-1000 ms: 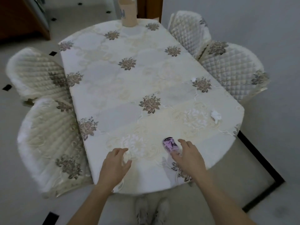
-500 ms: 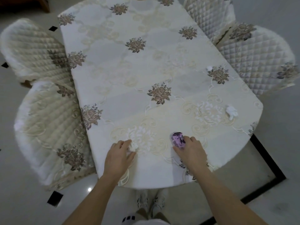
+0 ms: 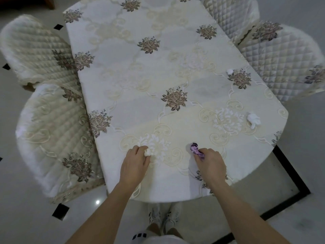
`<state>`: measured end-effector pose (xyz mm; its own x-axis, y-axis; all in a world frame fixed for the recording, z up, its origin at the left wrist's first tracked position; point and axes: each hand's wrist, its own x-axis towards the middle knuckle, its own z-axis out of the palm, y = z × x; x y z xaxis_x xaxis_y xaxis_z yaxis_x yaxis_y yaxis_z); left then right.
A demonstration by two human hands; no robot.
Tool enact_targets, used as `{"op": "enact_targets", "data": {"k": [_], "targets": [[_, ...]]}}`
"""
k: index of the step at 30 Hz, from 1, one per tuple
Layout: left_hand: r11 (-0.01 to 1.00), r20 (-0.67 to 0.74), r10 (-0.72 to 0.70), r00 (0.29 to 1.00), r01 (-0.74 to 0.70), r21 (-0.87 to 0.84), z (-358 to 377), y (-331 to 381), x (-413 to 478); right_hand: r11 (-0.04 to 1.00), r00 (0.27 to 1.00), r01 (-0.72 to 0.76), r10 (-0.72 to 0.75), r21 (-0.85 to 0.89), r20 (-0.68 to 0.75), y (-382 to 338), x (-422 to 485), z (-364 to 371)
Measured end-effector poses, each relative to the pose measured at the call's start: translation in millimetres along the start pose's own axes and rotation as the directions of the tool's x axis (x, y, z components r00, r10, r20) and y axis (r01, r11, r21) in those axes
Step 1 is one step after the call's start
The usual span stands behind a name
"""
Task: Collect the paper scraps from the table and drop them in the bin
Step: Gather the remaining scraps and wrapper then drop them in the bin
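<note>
My left hand [image 3: 135, 162] pinches a small white crumpled paper scrap [image 3: 147, 152] at the near end of the table [image 3: 158, 76]. My right hand [image 3: 210, 164] holds a purple patterned scrap [image 3: 196, 149] between its fingertips, most of the scrap sticking out beyond them. Two more white scraps lie on the cloth: a crumpled one [image 3: 253, 118] near the right edge and a smaller one [image 3: 229, 71] farther back on the right. No bin is in view.
Quilted covered chairs stand close on both sides: two on the left [image 3: 52, 131] [image 3: 33, 50] and two on the right [image 3: 284, 64] [image 3: 228, 13]. The table's near edge is just in front of my feet [image 3: 163, 219]. Tiled floor surrounds it.
Both hands reached forward onto the table and closed on scraps: the left took the white one, the right the purple one. My view tilted down and moved closer.
</note>
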<state>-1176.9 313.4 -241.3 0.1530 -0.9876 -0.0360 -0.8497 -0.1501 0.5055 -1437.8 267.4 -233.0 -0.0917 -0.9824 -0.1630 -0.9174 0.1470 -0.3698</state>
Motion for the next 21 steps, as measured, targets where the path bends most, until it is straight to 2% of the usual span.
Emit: {"op": "enact_targets", "data": {"k": [4,12,21], "targets": [[0.993,-0.018,-0.05,0.999,0.047,-0.112,-11.8,16.6,6.3,0.997,0.998,0.047,-0.044,0.059,-0.048,-5.0,-1.5,-12.4],[0.946,-0.114,-0.058,0.992,0.018,-0.323,-59.3,68.4,15.8,0.975,0.983,0.13,-0.103,0.18,-0.155,-33.1,-8.8,-65.5],[0.945,-0.292,0.038,0.956,-0.129,-0.299,-122.4,123.5,19.3,0.932,0.923,0.285,-0.204,0.224,-0.326,-66.7,-3.2,-142.4]]}}
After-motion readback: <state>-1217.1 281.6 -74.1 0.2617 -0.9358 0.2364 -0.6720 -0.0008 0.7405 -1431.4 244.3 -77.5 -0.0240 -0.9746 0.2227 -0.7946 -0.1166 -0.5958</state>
